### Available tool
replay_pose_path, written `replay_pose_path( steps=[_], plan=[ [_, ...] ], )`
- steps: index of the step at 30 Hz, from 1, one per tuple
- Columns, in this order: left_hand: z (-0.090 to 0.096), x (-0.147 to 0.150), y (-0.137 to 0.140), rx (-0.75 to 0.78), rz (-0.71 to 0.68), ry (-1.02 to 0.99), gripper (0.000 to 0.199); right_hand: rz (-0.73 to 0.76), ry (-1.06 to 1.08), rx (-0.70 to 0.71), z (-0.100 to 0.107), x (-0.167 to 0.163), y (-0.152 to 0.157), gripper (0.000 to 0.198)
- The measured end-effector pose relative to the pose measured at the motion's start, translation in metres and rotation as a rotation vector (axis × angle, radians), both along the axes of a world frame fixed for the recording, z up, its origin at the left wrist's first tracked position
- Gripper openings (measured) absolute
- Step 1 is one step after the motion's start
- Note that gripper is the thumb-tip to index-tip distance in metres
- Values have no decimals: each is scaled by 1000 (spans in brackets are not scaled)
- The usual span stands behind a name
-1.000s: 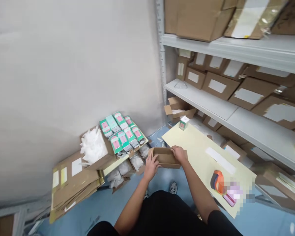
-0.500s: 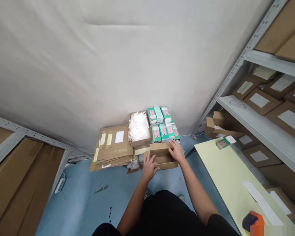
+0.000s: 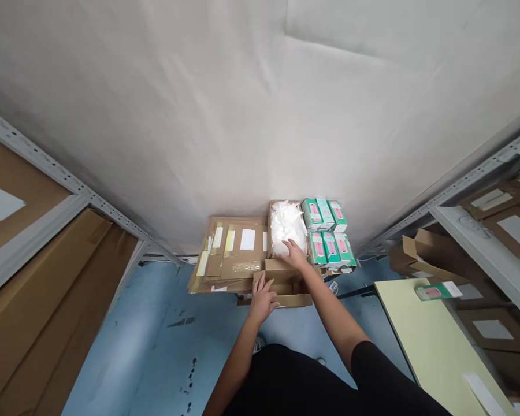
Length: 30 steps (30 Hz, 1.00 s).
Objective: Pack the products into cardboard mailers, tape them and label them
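An open, empty-looking cardboard box point(image 3: 298, 300) is in front of me at lower centre. My left hand point(image 3: 263, 298) grips its left side, fingers over the wall and thumb near the front. My right hand point(image 3: 295, 255) reaches past the box's back flap, its fingers apart, at the front of a pile of white, crumpled-looking packets point(image 3: 286, 222). Whether its fingertips touch the packets is hard to tell. That pile fills another cardboard carton point(image 3: 269, 215). Right of it stand several green boxes with pink panels point(image 3: 330, 245) in two rows.
Flattened cardboard point(image 3: 242, 267) is stacked on the left. A pale yellow table point(image 3: 433, 341) at right bears a green box point(image 3: 433, 292). Shelves with cartons point(image 3: 65, 289) flank both sides, and a grey-white wall covering point(image 3: 242, 115) hangs behind. The floor point(image 3: 156, 341) is blue.
My right hand has left the open box's right edge and moved to the white packets. The open box has shifted left relative to the green boxes, with my left hand still on it. The view has turned.
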<state>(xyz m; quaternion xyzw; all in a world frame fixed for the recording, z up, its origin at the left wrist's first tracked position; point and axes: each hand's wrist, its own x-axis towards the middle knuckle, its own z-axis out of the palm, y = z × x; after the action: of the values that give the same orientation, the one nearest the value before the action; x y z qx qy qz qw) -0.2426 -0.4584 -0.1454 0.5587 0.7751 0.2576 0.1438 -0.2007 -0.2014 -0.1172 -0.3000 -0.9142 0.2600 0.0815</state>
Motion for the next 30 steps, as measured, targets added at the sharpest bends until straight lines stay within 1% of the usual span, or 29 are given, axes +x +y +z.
replay_pose_path(
  steps=[2, 5, 8, 10, 12, 14, 16, 18, 21, 24, 30],
  plan=[
    [-4, -6, -2, 6, -7, -27, 16, 7, -33, -11, -6, -27, -2, 64],
    [-8, -10, -2, 16, -18, -47, 17, 17, -111, -28, -15, -48, -2, 49],
    [-8, -12, -2, 30, -30, -47, 16, -24, -188, -31, -20, -51, 5, 31],
    [-7, -13, -2, 38, -40, -43, 16, -74, -202, -17, -19, -45, 13, 27],
    [-5, -14, -2, 48, -46, -37, 14, -124, -205, 9, -16, -39, 23, 26],
    [-4, -13, 0, 55, -41, -30, 12, -143, -185, 42, -14, -34, 32, 25],
    [-4, -12, 3, 55, -33, -26, 12, -125, -177, 54, -14, -34, 38, 21],
    [-3, -10, 6, 50, -27, -21, 14, -95, -209, 34, -16, -39, 40, 17],
    [-4, -9, 9, 42, -30, -15, 14, -74, -265, -2, -24, -53, 38, 18],
    [-4, -10, 9, 34, -37, -26, 14, -76, -274, -13, -30, -63, 32, 22],
    [-4, -10, 9, 11, -53, -8, 11, -64, -243, -21, -35, -57, 24, 25]
  ],
)
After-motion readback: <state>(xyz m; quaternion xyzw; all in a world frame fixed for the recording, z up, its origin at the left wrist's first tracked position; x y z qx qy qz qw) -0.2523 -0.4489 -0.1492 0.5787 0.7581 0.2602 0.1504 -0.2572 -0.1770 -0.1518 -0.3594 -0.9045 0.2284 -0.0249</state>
